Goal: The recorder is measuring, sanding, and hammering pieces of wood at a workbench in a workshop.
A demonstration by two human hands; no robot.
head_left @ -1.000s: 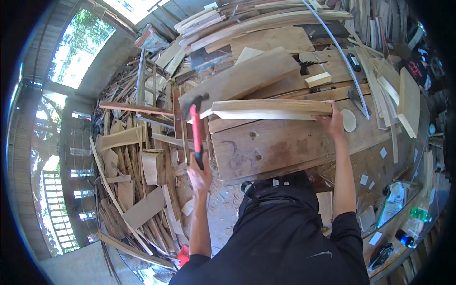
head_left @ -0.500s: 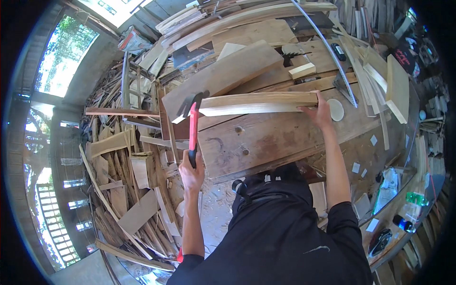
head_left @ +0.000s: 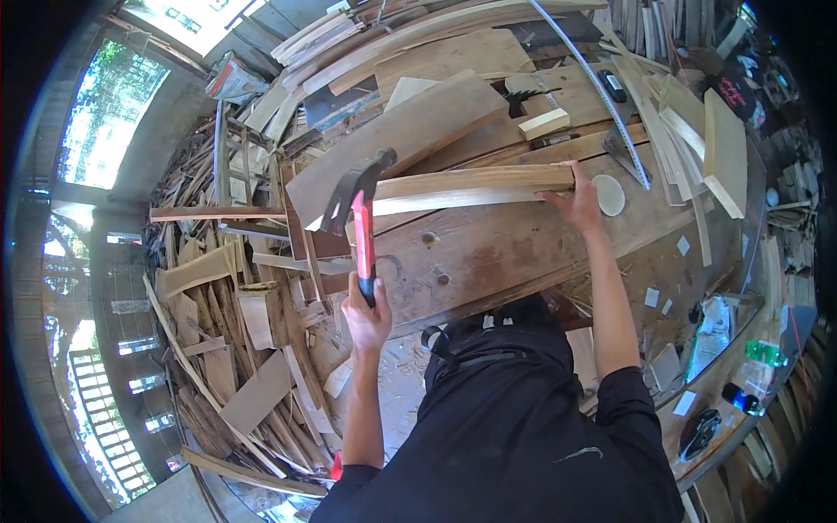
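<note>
My left hand (head_left: 368, 309) is closed on the black grip of a red-and-black claw hammer (head_left: 364, 231), held upright with its dark head over the left end of two stacked wooden strips (head_left: 471, 179). Whether head and wood touch I cannot tell. The upper strip is tan, the lower paler. My right hand (head_left: 575, 202) grips their right end, thumb along the underside. Beneath them is a plank workbench (head_left: 453, 305) with bolt holes. A white disc (head_left: 609, 194) lies just right of my right hand. A wide board (head_left: 410, 131) lies slanted behind the strips.
A long metal rule (head_left: 610, 118), a black handheld tool (head_left: 612, 84) and a pale block (head_left: 544, 123) lie behind. Loose slats and boards (head_left: 724, 148) lie at right. Offcuts (head_left: 218, 366) heap at left near a wooden frame (head_left: 222, 148). A side table (head_left: 724, 427) holds bottles.
The whole scene has shifted up and left in the picture. The hammer's head has risen slightly against the strips and looks larger, its claw turned more into view. Both grips are kept.
</note>
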